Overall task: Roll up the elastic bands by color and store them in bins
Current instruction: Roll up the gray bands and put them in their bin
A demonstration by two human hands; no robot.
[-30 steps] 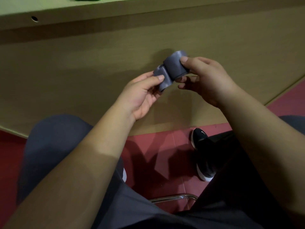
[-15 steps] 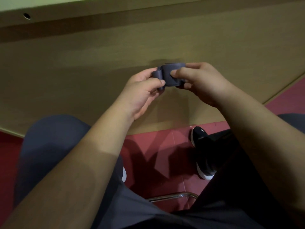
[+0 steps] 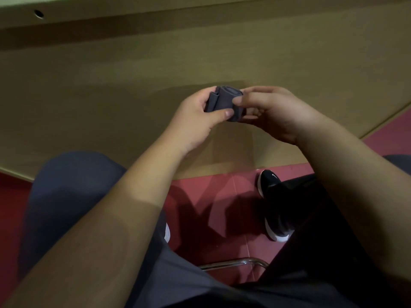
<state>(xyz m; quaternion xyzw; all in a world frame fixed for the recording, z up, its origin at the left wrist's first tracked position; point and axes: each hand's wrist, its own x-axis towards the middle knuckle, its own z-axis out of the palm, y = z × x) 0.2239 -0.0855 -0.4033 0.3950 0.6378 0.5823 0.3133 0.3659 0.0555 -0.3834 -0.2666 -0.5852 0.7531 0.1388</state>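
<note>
Since the earlier frames the grey elastic band has come down from a raised, tilted attitude to a level one, and the left thumb has moved across its front face. The band is a compact, partly wound roll with a folded tail on its left side. It is held in the air between both hands, in front of the wooden panel and above the person's lap.

Left hand: the thumb presses on the lower front of the roll and the fingers curl behind the tail, so the hand grips the band.

Right hand: the thumb tip bears on the right part of the roll and the other fingers curl behind and beneath it, so the hand pinches the band. The two thumbs lie close together on the roll.

Surroundings: the pale edge of the worktop runs along the top of the view, with a round hole in the panel just below it. A grey trouser knee shows at lower left. A black shoe with a white sole rests on the red floor, and a chrome tube crosses beneath it
</note>
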